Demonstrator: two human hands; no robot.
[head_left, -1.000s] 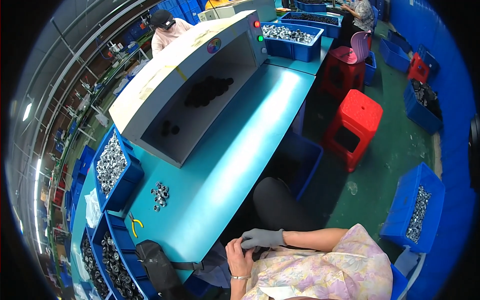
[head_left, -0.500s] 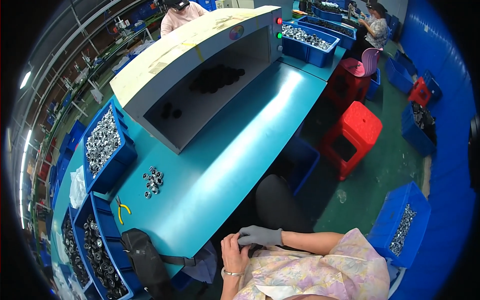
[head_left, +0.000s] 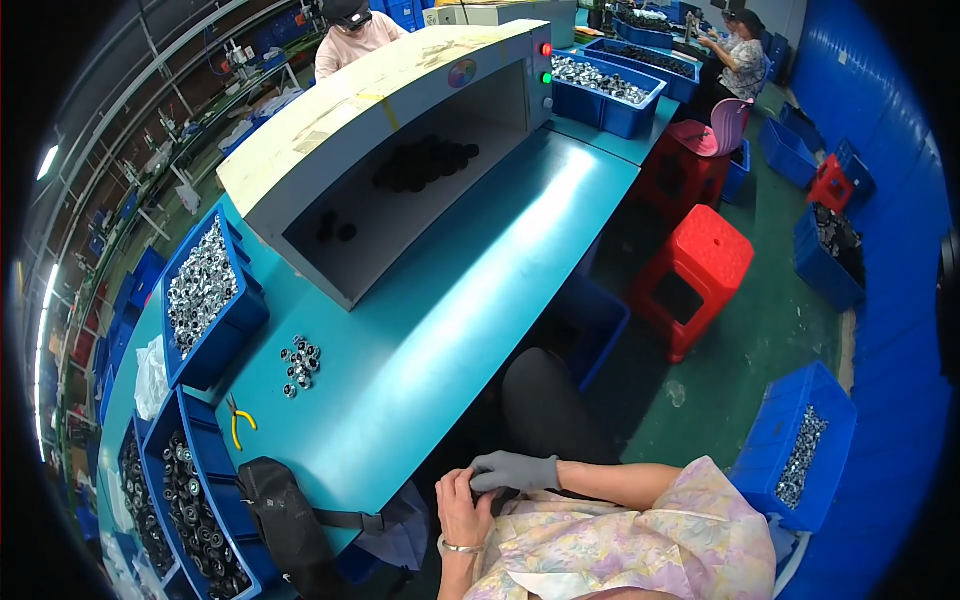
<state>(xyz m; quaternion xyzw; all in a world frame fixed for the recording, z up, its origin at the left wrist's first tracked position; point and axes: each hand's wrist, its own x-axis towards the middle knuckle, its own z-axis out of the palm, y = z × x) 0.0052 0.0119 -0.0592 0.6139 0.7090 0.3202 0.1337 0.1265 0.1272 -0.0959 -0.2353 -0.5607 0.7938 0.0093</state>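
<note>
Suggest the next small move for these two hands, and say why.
Probably part the hands slightly: the bare left hand and gloved right hand meet just off the edge of the table, so whether they hold anything is hidden. Freeing the left would likely suit a reach to the loose shiny parts, which neither hand touches.

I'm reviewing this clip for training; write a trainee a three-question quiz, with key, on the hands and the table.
1. Which hand wears the grey glove?
2. True or false: the yellow-handled pliers lie on the teal tabletop.
3. Multiple choice: the left hand and the right hand are
A) flat on the tabletop
B) touching each other
C) held wide apart

Key:
1. The right hand; the left is bare.
2. True.
3. B; whether anything is held between them cannot be seen.
</note>
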